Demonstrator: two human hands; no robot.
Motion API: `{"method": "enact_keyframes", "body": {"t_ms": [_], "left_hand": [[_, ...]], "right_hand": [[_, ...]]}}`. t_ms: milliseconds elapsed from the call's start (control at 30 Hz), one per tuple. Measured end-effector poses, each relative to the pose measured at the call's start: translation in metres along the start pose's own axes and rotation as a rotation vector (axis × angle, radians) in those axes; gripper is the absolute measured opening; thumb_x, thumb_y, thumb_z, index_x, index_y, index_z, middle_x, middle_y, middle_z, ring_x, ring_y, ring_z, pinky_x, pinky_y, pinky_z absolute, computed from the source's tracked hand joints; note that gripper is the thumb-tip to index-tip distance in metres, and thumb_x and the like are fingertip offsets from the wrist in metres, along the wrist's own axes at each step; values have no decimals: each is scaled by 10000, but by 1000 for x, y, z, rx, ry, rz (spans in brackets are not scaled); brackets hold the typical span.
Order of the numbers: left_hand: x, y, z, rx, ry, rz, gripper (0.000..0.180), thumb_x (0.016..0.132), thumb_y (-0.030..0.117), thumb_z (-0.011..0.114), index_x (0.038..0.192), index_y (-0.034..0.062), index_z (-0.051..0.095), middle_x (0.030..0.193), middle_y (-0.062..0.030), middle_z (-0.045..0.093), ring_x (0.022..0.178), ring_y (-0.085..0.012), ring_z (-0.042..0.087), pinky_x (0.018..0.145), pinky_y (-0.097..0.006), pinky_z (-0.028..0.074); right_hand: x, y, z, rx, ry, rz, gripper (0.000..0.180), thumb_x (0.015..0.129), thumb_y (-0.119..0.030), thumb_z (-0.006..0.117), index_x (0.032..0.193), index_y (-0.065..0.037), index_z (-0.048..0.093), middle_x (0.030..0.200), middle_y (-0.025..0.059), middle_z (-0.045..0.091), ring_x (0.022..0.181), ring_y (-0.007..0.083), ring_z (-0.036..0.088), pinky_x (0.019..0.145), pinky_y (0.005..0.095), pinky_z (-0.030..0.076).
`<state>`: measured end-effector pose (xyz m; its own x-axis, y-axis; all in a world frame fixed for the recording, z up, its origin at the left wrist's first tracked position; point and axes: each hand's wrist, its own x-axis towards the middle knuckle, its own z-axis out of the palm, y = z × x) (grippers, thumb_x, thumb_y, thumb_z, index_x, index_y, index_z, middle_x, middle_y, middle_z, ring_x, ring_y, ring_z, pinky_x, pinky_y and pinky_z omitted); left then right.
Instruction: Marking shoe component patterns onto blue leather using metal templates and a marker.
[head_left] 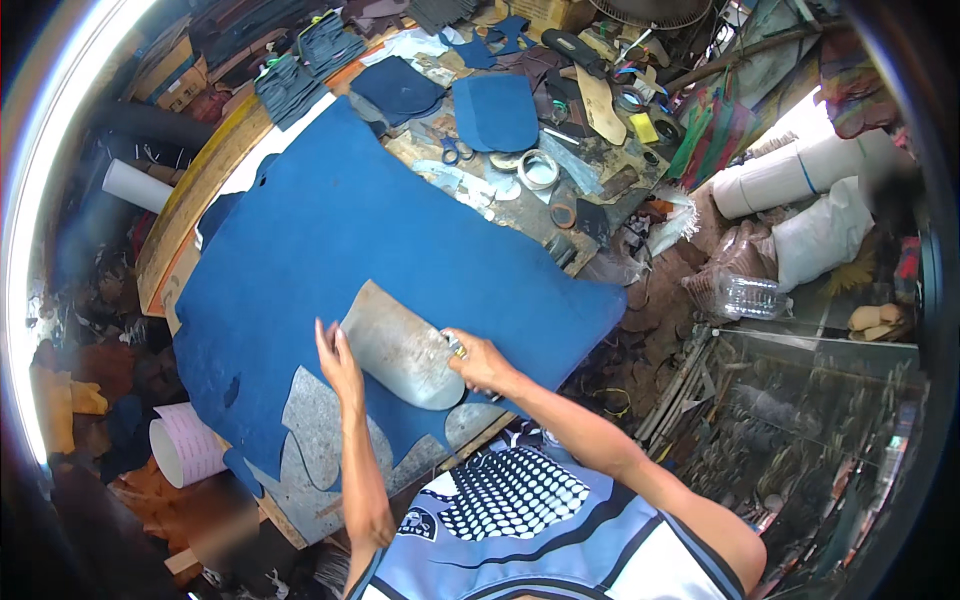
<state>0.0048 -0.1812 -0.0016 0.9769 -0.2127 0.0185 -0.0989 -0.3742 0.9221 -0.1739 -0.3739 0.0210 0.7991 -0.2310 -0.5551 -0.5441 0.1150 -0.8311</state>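
Observation:
A large blue sheet of leather [300,230] spreads over the table. On its near part lies a grey, round-ended flat template [400,345]. My left hand [341,362] is beside the template's left edge, fingers stretched out and holding nothing. At the template's right edge, my right hand [480,364] is closed, its fingertips by the edge. A small silver and yellow bit shows at those fingers; what they hold is mostly hidden. Below the template the leather has curved cut-outs, baring a grey board [305,490].
Beyond the leather are cut blue pieces [495,112], scissors [458,151], tape rolls [538,170] and a beige shape [600,107]. A white roll [188,445] stands at lower left. White rolls [790,178] and a clear plastic bottle [752,298] lie at right.

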Motion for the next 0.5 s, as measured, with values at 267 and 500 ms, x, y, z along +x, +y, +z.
{"method": "enact_keyframes", "body": {"t_ms": [267, 500], "left_hand": [[-98, -77, -25, 593, -35, 217, 596, 997, 362, 551, 1445, -14, 433, 1515, -235, 400, 1451, -412, 291, 1190, -507, 214], [-97, -80, -28, 579, 23, 246, 612, 993, 401, 544, 1431, -18, 461, 1507, -230, 421, 1448, -390, 310, 1186, -510, 222]], "right_hand": [[8, 16, 11, -79, 112, -95, 463, 924, -132, 544, 1384, -88, 503, 620, 62, 575, 463, 136, 545, 416, 313, 464], [-47, 16, 27, -91, 428, -136, 517, 973, -243, 567, 1421, -51, 392, 787, 115, 628, 466, 149, 569, 399, 310, 481]]}}
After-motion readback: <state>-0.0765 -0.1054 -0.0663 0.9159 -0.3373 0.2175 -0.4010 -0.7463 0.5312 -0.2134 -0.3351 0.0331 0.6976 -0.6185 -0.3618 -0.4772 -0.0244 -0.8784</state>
